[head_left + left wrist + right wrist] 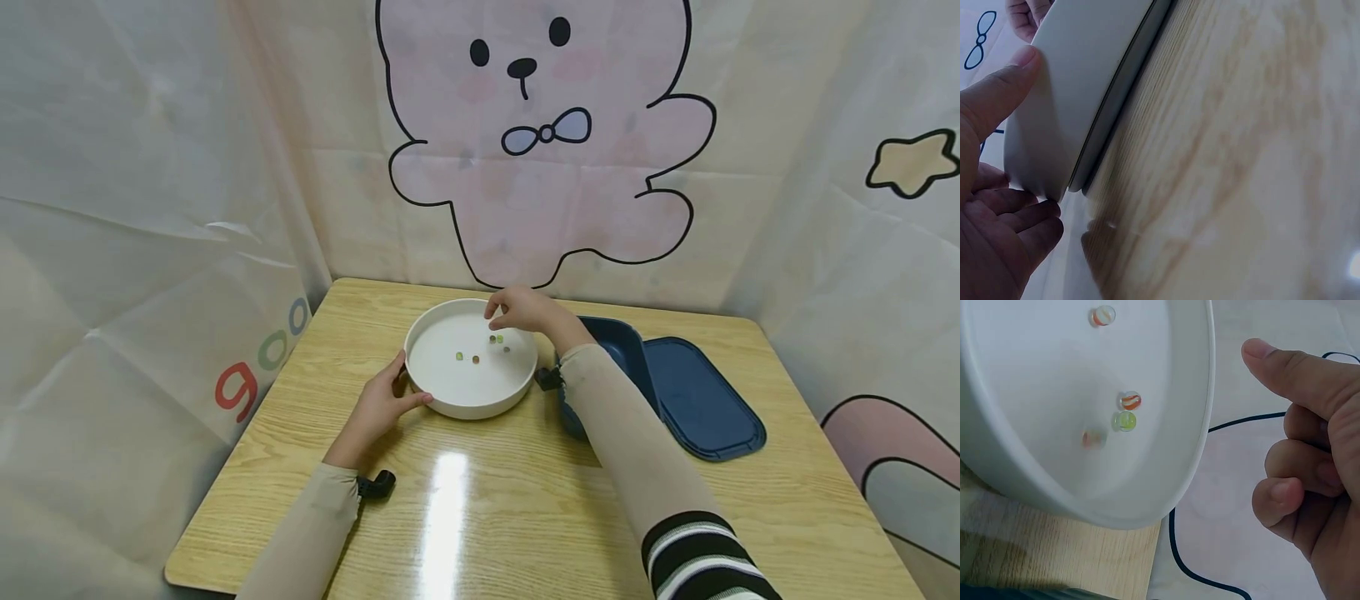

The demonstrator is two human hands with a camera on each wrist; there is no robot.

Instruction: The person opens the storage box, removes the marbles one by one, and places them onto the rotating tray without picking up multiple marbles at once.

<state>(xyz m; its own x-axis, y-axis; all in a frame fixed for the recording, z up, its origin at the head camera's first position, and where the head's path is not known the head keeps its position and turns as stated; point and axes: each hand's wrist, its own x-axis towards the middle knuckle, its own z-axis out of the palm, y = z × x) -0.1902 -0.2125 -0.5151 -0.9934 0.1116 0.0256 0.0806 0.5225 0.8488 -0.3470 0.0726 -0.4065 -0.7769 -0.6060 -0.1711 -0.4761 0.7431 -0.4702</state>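
Note:
A round white dish (471, 398) with a low wall stands on the table. Several small glass marbles lie scattered in it, among them a green marble (1125, 420), an orange-striped marble (1130, 400) and one blurred marble (1094, 437). My left hand (381, 406) grips the dish at its left side, thumb against the front wall and fingers around the edge. Over the dish's far right part hovers my right hand (525, 310); its thumb stands apart from the bent fingers, and nothing shows between them.
Right of the dish sits a dark blue container (618, 337), partly hidden under my right forearm. A flat blue lid (705, 400) lies beside it on the wooden table (375, 533). Printed curtains (345, 183) hang behind the table and along both sides.

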